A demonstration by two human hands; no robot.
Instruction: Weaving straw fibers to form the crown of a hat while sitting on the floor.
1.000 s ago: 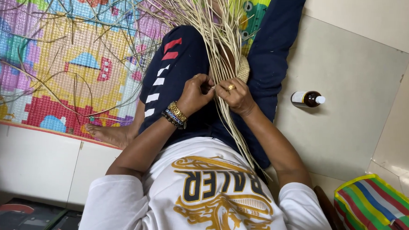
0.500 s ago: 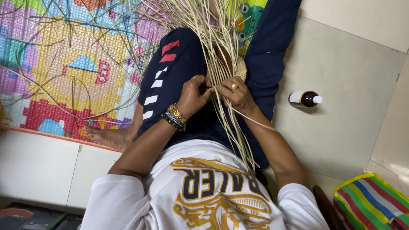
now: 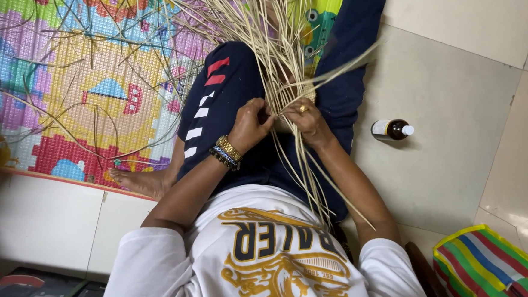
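I sit on the floor with a bundle of pale straw strands (image 3: pixel 268 43) fanned out over my lap. My left hand (image 3: pixel 250 125), with gold and beaded bracelets at the wrist, pinches strands at the middle of the bundle. My right hand (image 3: pixel 308 122), wearing a gold ring, grips strands right beside it, the two hands almost touching. Long strand ends (image 3: pixel 314 184) trail down across my dark blue trousers toward my white printed shirt. The spot where the strands cross is partly hidden by my fingers.
A colourful foam play mat (image 3: pixel 68 96) strewn with loose strands lies to the left. A small brown bottle with a white cap (image 3: pixel 391 129) lies on the pale floor tiles at right. A striped bag (image 3: pixel 489 275) sits at the lower right. My bare foot (image 3: pixel 139 181) rests on the mat's edge.
Both hands have shifted slightly on the bundle, and a few strands now stick out to the upper right. The view has tilted a little.
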